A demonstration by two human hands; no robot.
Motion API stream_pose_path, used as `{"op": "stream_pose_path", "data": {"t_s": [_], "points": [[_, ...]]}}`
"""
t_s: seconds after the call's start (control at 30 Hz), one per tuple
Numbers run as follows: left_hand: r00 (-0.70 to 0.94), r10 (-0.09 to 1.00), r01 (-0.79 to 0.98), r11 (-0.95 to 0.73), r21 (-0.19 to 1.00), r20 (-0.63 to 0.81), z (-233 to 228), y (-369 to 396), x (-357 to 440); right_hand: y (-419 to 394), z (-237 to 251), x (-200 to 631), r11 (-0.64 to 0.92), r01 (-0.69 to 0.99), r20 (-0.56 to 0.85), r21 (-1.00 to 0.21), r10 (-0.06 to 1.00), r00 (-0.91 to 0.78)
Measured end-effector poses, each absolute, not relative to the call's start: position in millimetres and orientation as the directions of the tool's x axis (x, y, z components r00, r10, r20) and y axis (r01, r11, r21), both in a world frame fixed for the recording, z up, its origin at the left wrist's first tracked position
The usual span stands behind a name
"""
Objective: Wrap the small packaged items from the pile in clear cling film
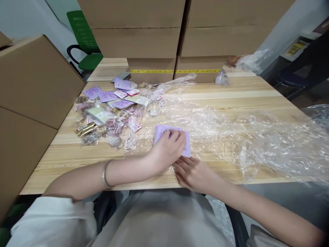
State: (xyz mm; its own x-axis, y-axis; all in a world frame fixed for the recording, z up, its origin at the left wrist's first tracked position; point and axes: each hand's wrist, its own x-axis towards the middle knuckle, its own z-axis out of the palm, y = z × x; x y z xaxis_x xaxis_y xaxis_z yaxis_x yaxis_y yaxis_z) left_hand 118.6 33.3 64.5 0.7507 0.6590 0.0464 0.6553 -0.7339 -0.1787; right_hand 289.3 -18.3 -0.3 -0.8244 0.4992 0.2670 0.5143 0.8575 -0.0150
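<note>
My left hand [168, 147] lies on a pale purple card packet [186, 145] near the front edge of the wooden table [231, 94], fingers curled over its top. My right hand [191, 173] rests just below, its fingertips at the packet's lower edge; whether it grips the packet is unclear. A bangle sits on my left wrist. Left of the hands spreads a pile of small packets [110, 113]: purple cards, pale green cards, red-and-white labels and little bagged trinkets.
Crumpled clear plastic wrap [257, 137] covers the table's right half and hangs over the right edge. Stacked cardboard boxes [180, 34] stand at the back and another stack [33, 89] at the left. A green chair [84, 41] is behind. Another person's hand [232, 60] shows at back right.
</note>
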Motion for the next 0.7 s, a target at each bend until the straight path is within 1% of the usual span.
{"op": "stream_pose_path", "data": {"t_s": [0.07, 0.13, 0.2, 0.3, 0.37, 0.4, 0.47, 0.6, 0.7], "points": [[0.822, 0.568, 0.559, -0.817, -0.142, -0.036, 36.4, 35.4, 122.0, -22.8, 3.1, 295.9, 0.864, 0.503, 0.263, -0.034, 0.493, -0.829], [0.853, 0.519, 0.511, -0.853, -0.107, -0.058, 18.4, 45.0, 118.1, -26.4, 4.7, 303.8, 0.871, 0.492, 0.264, -0.006, 0.476, -0.839], [0.836, 0.544, 0.539, -0.839, -0.076, -0.07, 10.0, 55.7, 112.2, -28.9, 5.6, 309.9, 0.876, 0.48, 0.244, 0.04, 0.458, -0.855], [0.774, 0.627, 0.627, -0.778, -0.025, -0.086, 8.4, 64.9, 107.1, -29.5, 5.7, 312.2, 0.857, 0.504, 0.235, 0.111, 0.47, -0.851], [0.742, 0.666, 0.668, -0.744, 0.008, -0.083, 10.1, 65.8, 106.9, -27.2, 4.7, 309.9, 0.837, 0.533, 0.267, 0.124, 0.489, -0.83], [0.729, 0.679, 0.683, -0.73, 0.024, -0.085, 11.0, 65.1, 107.2, -25.5, 3.8, 308.3, 0.834, 0.542, 0.279, 0.108, 0.498, -0.821], [0.714, 0.692, 0.699, -0.713, 0.058, -0.105, 12.3, 62.5, 108.1, -21.6, 1.4, 306.0, 0.826, 0.562, 0.305, 0.036, 0.527, -0.793], [0.708, 0.696, 0.706, -0.697, 0.123, -0.119, 14.8, 54.0, 105.2, -17.2, -2.2, 307.0, 0.802, 0.573, 0.375, -0.167, 0.589, -0.716], [0.725, 0.683, 0.685, -0.7, 0.204, -0.092, 26.0, 46.7, 93.0, -15.9, 1.6, 309.7, 0.763, 0.523, 0.357, -0.38, 0.642, -0.679]]}}
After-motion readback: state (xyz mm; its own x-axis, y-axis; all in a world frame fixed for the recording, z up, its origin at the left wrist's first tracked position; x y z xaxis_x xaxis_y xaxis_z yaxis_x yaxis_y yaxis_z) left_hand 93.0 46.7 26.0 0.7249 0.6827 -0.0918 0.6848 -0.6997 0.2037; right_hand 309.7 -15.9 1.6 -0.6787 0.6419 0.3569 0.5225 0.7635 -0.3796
